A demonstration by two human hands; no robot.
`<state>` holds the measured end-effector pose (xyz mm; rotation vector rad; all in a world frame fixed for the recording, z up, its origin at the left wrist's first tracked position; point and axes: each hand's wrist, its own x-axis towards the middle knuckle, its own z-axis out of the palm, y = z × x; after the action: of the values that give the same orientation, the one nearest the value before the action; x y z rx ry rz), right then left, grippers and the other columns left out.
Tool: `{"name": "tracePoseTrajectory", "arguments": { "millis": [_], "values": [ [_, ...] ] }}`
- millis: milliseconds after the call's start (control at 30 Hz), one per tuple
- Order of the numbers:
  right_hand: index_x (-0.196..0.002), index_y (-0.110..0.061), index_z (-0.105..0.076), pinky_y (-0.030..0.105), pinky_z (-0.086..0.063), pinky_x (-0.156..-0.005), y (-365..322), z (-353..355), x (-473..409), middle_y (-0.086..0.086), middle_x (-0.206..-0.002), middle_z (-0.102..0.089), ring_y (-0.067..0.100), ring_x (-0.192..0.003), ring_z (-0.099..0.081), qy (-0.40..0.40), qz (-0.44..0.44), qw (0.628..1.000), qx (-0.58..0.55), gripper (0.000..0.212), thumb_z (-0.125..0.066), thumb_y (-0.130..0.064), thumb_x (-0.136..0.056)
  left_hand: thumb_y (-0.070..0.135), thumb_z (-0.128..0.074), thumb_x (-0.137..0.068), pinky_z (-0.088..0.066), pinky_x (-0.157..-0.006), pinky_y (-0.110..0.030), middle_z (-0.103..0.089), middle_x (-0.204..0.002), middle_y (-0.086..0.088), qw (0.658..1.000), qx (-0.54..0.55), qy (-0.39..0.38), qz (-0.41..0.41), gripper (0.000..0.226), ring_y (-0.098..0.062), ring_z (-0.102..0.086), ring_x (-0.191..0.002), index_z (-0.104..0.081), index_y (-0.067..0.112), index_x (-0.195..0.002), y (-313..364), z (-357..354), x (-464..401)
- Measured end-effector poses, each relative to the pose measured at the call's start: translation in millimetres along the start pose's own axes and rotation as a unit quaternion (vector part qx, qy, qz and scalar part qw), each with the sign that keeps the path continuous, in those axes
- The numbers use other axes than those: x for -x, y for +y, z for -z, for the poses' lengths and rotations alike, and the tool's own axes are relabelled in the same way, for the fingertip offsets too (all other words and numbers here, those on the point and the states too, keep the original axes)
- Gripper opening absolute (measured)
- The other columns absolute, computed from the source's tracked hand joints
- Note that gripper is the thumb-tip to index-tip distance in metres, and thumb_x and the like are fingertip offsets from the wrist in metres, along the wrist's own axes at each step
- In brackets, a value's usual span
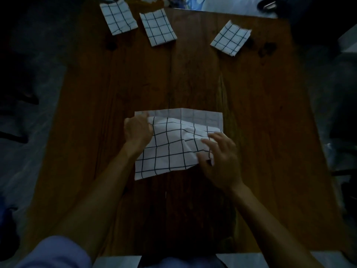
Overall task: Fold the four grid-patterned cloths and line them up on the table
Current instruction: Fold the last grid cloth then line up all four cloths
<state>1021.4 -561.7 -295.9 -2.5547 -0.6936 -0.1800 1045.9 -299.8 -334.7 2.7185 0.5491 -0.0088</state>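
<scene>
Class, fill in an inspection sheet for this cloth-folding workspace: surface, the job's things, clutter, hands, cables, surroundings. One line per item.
Surface: dark wooden table, grain and dark knots visible, dimly lit.
Job's things: three folded cloths along the far edge, far-left cloth, middle cloth, right cloth, which lies skewed and apart from the other two; fourth cloth lies near the person, partly folded and rumpled.
Clutter: blurred items beyond the far edge, too dark to identify.
Hands: left hand grips the fourth cloth's far-left part; right hand pinches its right edge.
Cables: nothing seen.
Surroundings: dark floor on both sides; purple sleeve bottom left.
</scene>
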Motion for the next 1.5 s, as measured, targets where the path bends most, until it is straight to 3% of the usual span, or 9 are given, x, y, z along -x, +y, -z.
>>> {"name": "tracePoseTrajectory", "arguments": {
  "millis": [133,300,500,700,967,1133,1300,1433,1500],
  "values": [
    [-0.141,-0.020,-0.034,0.051,-0.014,-0.116,3,-11,33,0.014,-0.151,-0.031,0.031,-0.144,-0.017,-0.109,-0.044,0.990,0.082,0.076,-0.073,-0.037,-0.078,0.023,-0.058,-0.089,-0.034,-0.104,-0.044,-0.053,-0.123,-0.014,0.999,-0.016,0.052,0.004,0.048,-0.030,-0.049,-0.116,-0.041,0.010,-0.133,10,6,25],
    [-0.148,-0.021,-0.019,0.052,-0.009,-0.116,15,-17,57,0.015,-0.158,-0.015,0.032,-0.147,-0.004,-0.137,-0.100,0.983,0.072,0.092,-0.073,-0.045,-0.077,0.024,-0.052,-0.093,-0.036,-0.099,-0.038,-0.054,-0.120,-0.012,0.992,0.065,0.076,-0.073,0.035,-0.026,-0.049,-0.113,-0.048,0.010,-0.125,32,-3,100],
    [-0.148,-0.019,-0.015,0.051,-0.016,-0.115,20,-16,77,0.016,-0.158,-0.011,0.030,-0.146,-0.008,-0.054,-0.134,0.989,0.008,0.091,-0.073,-0.027,-0.078,0.024,-0.062,-0.086,-0.036,-0.098,-0.034,-0.049,-0.121,-0.011,0.986,0.039,0.019,-0.161,0.044,-0.023,-0.045,-0.113,-0.045,0.013,-0.126,42,-43,178],
    [-0.151,-0.016,-0.012,0.047,-0.014,-0.117,26,-16,104,0.014,-0.152,-0.029,0.029,-0.143,-0.021,-0.049,-0.255,0.963,-0.066,0.089,-0.069,-0.020,-0.083,0.002,-0.066,-0.077,-0.038,-0.097,-0.038,-0.051,-0.121,-0.012,0.992,-0.029,0.025,-0.120,0.055,-0.027,-0.046,-0.114,-0.046,0.012,-0.127,38,-61,181],
    [-0.150,-0.025,-0.013,0.052,-0.029,-0.111,22,-25,83,0.006,-0.140,-0.045,0.024,-0.130,-0.040,0.029,-0.297,0.941,-0.161,0.084,-0.063,-0.006,-0.085,-0.017,-0.058,-0.070,-0.045,-0.087,-0.043,-0.063,-0.105,-0.016,0.991,-0.023,0.055,-0.123,0.053,-0.033,-0.059,-0.100,-0.058,0.004,-0.119,34,-55,164],
    [-0.148,-0.028,-0.018,0.056,-0.040,-0.101,26,-28,79,-0.004,-0.117,-0.055,0.015,-0.114,-0.051,0.070,-0.264,0.947,-0.170,0.079,-0.064,-0.008,-0.087,-0.013,-0.060,-0.074,-0.044,-0.089,-0.043,-0.065,-0.102,-0.015,0.989,0.005,0.081,-0.126,0.046,-0.033,-0.060,-0.098,-0.059,0.003,-0.117,31,-48,158],
    [-0.148,-0.032,-0.014,0.060,-0.048,-0.086,32,-23,78,-0.017,-0.086,-0.051,0.018,-0.087,-0.060,0.075,-0.276,0.938,-0.195,0.065,-0.050,-0.041,-0.094,-0.010,-0.059,-0.078,-0.035,-0.097,-0.039,-0.065,-0.104,-0.013,0.987,-0.008,0.095,-0.127,0.043,-0.030,-0.058,-0.102,-0.059,0.005,-0.118,19,-40,152],
    [-0.149,-0.031,-0.013,0.058,-0.052,-0.079,48,-12,77,-0.002,-0.088,-0.056,0.021,-0.081,-0.061,0.075,-0.333,0.911,-0.233,0.067,-0.051,-0.020,-0.095,-0.003,-0.044,-0.082,-0.035,-0.100,-0.049,-0.062,-0.107,-0.015,0.984,-0.009,0.106,-0.145,0.041,-0.034,-0.055,-0.106,-0.057,0.006,-0.119,9,-24,145],
    [-0.148,-0.028,-0.017,0.062,-0.050,-0.084,51,-6,75,0.000,-0.083,-0.056,0.023,-0.079,-0.060,0.064,-0.351,0.904,-0.235,0.065,-0.045,-0.022,-0.090,0.003,-0.037,-0.082,-0.031,-0.104,-0.050,-0.057,-0.114,-0.015,0.984,-0.001,0.113,-0.138,0.044,-0.033,-0.049,-0.114,-0.051,0.009,-0.123,11,-19,144]
  ]
}}
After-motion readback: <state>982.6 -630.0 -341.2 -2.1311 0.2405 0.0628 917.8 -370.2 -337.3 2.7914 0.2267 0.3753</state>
